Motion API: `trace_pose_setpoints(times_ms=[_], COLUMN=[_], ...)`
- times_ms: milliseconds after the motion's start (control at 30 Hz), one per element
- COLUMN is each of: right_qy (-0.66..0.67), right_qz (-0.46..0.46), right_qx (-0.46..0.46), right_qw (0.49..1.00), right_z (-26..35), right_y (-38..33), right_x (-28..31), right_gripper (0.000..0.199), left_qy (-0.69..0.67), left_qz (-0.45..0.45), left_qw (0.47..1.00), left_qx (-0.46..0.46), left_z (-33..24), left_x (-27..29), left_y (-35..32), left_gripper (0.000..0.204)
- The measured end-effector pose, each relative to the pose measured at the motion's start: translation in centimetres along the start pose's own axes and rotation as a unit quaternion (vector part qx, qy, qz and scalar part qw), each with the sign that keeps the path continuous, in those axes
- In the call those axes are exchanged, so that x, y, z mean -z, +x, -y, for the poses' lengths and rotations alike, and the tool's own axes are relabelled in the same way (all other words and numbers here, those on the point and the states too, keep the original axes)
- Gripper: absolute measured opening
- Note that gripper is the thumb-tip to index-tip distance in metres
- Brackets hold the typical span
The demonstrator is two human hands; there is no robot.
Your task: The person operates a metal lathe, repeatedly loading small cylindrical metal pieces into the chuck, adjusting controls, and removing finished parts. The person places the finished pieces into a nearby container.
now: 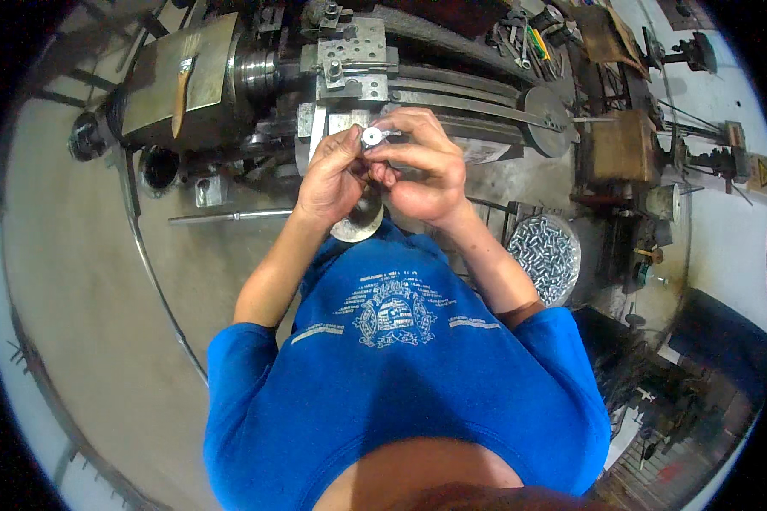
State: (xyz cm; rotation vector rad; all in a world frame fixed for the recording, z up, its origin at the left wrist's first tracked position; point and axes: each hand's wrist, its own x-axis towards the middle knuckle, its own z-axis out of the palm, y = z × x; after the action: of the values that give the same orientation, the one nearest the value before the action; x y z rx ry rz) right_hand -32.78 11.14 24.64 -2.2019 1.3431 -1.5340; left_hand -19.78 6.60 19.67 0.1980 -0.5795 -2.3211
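Note:
Both my hands meet in front of my chest, over a metal lathe (230, 77). My left hand (331, 177) and my right hand (422, 166) together pinch a small shiny round metal part (371, 135) between their fingertips. A thin tool or pin (391, 134) sticks out beside the part, under my right fingers. Below my hands a silvery handwheel (358, 226) shows partly. My blue shirt fills the lower middle of the view.
The lathe's chuck (260, 72) and tool post (349, 55) lie just beyond my hands. A brush (181, 94) rests on the headstock. A round tray of several small shiny metal parts (544, 255) stands at my right. A cluttered bench with tools (528, 38) is at the far right.

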Motion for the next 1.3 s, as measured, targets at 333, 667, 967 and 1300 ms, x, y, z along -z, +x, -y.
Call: trace_pose_setpoints(times_ms=[333, 667, 967, 1300], right_qy=[0.038, 0.035, -0.128, -0.097], right_qz=[0.071, 0.07, 0.132, 0.105], right_qx=[0.044, 0.048, 0.097, 0.058], right_qw=[0.996, 0.996, 0.978, 0.988], right_z=[0.9, 1.3, 1.9, 1.4], right_y=[1.8, 2.9, 3.9, 3.1], right_x=[0.9, -0.5, -1.8, -0.9], right_gripper=[0.033, 0.043, 0.049, 0.053], left_qy=[-0.031, -0.022, -0.042, -0.053], left_qz=[0.005, 0.009, -0.033, -0.053], left_qw=[0.999, 0.996, 0.995, 0.995], left_qx=[-0.03, -0.086, -0.089, -0.061], left_z=[-0.4, -1.6, -2.3, -2.0], left_x=[0.2, 1.0, 1.6, 1.4], left_y=[-0.7, -1.9, -2.1, -1.3], left_gripper=[0.027, 0.032, 0.034, 0.039])
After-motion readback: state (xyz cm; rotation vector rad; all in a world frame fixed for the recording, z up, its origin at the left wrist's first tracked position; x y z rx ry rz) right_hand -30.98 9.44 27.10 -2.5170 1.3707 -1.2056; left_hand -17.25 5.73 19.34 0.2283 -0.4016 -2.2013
